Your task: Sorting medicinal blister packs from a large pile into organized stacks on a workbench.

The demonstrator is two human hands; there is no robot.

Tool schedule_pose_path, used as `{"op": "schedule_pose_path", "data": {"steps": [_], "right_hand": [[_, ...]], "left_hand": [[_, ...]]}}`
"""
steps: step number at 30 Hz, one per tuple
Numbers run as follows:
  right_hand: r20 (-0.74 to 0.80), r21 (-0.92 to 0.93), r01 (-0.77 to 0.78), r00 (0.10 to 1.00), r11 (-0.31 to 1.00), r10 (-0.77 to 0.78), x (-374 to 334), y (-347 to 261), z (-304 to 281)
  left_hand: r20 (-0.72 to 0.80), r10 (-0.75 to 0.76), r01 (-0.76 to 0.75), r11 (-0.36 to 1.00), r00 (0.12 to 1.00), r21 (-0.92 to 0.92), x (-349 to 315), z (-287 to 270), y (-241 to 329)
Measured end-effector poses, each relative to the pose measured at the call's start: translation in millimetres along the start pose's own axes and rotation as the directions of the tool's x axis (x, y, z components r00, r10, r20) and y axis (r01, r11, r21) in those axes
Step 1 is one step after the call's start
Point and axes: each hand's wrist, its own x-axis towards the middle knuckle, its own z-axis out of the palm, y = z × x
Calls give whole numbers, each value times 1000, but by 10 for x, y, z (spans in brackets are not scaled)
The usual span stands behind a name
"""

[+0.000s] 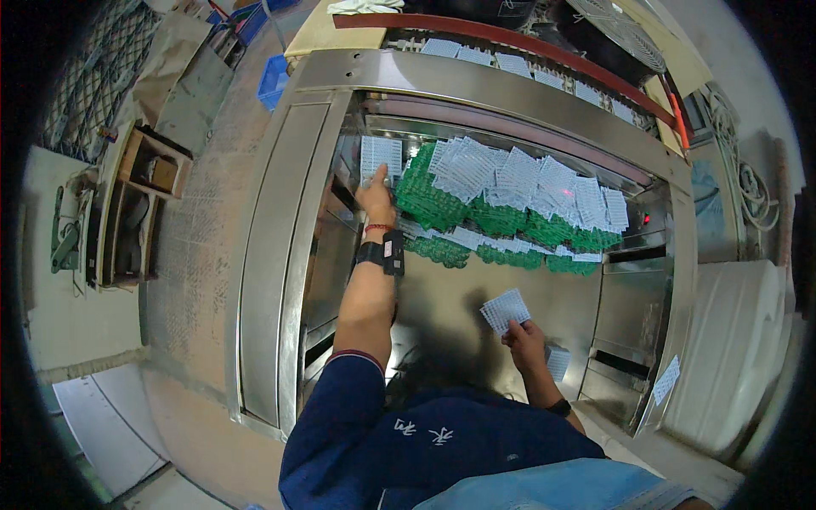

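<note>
Free room lies over the smooth grey metal panel (561, 297), between the outstretched left forearm (367, 306) and the right hand (522, 340). Farther off, bunched green mesh-like pieces (425, 200) under pale gridded cards (516, 178) obstruct passage; a broad silver steel crossbar (459, 78) bounds the far side, silver steel side walls (633, 297) left and right.

Short-sleeved navy-blue cloth shirt (518, 438) with white printed characters (440, 435), worn with dark wristbands.
The left sleeve (336, 416) ends in a thin reddish trim (360, 355). Above the bare left hand (375, 198) sit a slim red bracelet (378, 227) and a black strap (370, 252) carrying a boxy black device (393, 253) with a pale label; above the bare right hand (524, 342), a narrow black wristband (560, 407).
</note>
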Motion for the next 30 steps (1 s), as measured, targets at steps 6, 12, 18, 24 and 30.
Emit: {"op": "schedule_pose_path", "data": {"steps": [6, 12, 18, 24, 30], "right_hand": [[9, 22, 24, 1000, 999, -24, -191, -96, -29], [38, 11, 18, 999, 1000, -18, -316, -6, -190], [38, 53, 64, 997, 997, -66, -426, -113, -295], [31, 109, 79, 996, 991, -83, -479, -185, -414], [71, 136, 85, 993, 987, -95, -489, -224, -483]], "left_hand": [[64, 129, -123, 989, 990, -84, -296, 253, 329], [183, -189, 196, 980, 965, -22, -372, 189, 354], [193, -270, 253, 962, 943, 104, -479, 287, 400], [143, -427, 406, 900, 893, 157, -573, 391, 393], [282, -390, 375, 921, 876, 108, -455, 285, 303]]}}
